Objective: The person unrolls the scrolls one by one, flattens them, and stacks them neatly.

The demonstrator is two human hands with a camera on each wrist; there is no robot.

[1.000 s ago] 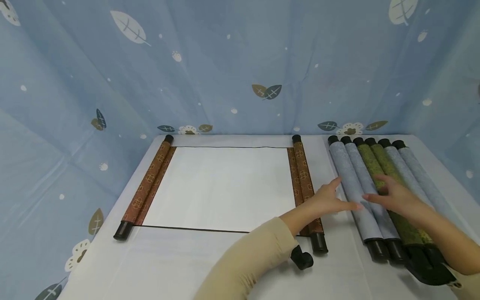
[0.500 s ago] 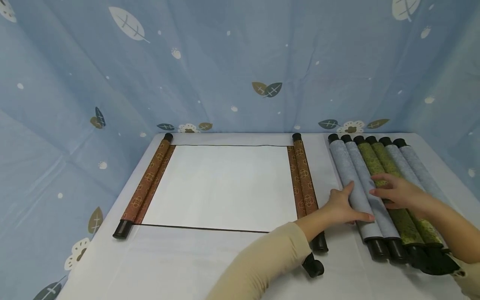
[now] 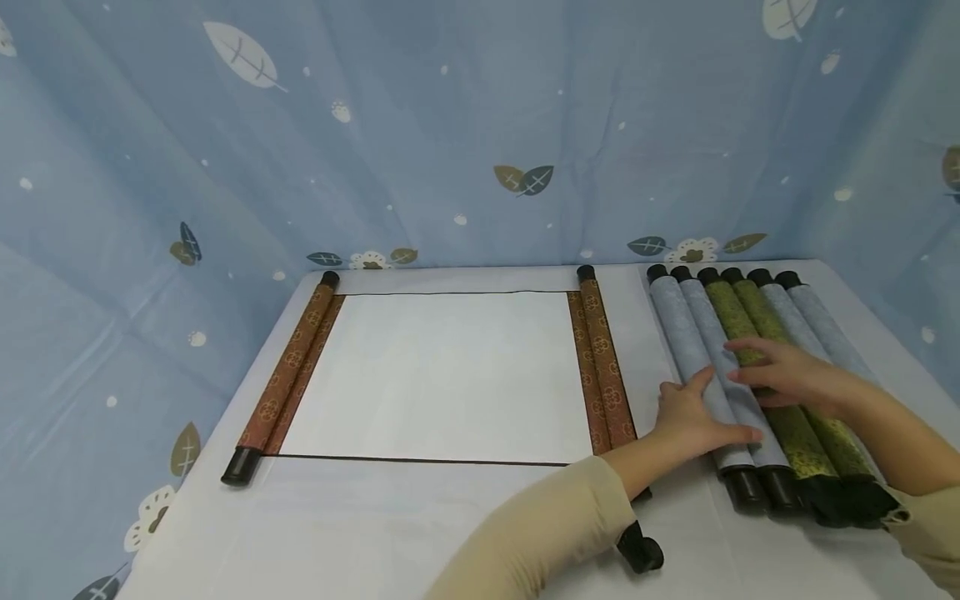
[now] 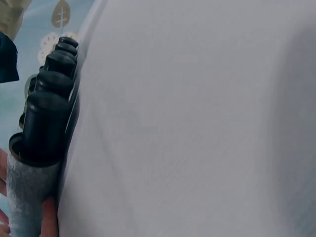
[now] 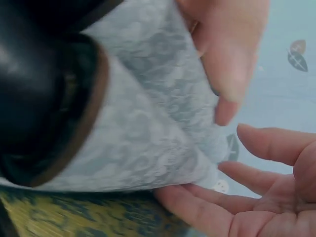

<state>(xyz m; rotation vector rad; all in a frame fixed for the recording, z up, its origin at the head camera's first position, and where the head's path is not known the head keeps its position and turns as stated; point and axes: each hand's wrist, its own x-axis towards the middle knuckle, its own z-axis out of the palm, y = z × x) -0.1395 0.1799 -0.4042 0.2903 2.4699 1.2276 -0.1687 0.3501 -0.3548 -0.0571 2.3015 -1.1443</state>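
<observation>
A row of rolled scrolls with black end knobs lies at the right of the table. The leftmost is a pale blue scroll (image 3: 684, 325); two green rolls (image 3: 795, 417) lie beside the pale blue pair. My left hand (image 3: 693, 417) grips the pale blue scroll, thumb across its top and fingers down its outer side. My right hand (image 3: 795, 379) reaches over the green rolls. In the right wrist view its fingertips (image 5: 173, 195) touch the seam between pale blue roll (image 5: 133, 143) and green roll (image 5: 89, 217), the thumb spread away from them.
An unrolled scroll (image 3: 450, 375) with brown patterned rollers at both ends lies left of the hands, its white sheet facing up. A patterned blue curtain (image 3: 420, 125) rises behind the white tabletop (image 3: 337, 533). More pale blue rolls (image 3: 825, 312) lie at the far right.
Both hands were spread apart just above the rolls. The left hand has moved right onto the outermost pale blue roll, and the right hand has moved left to the seam.
</observation>
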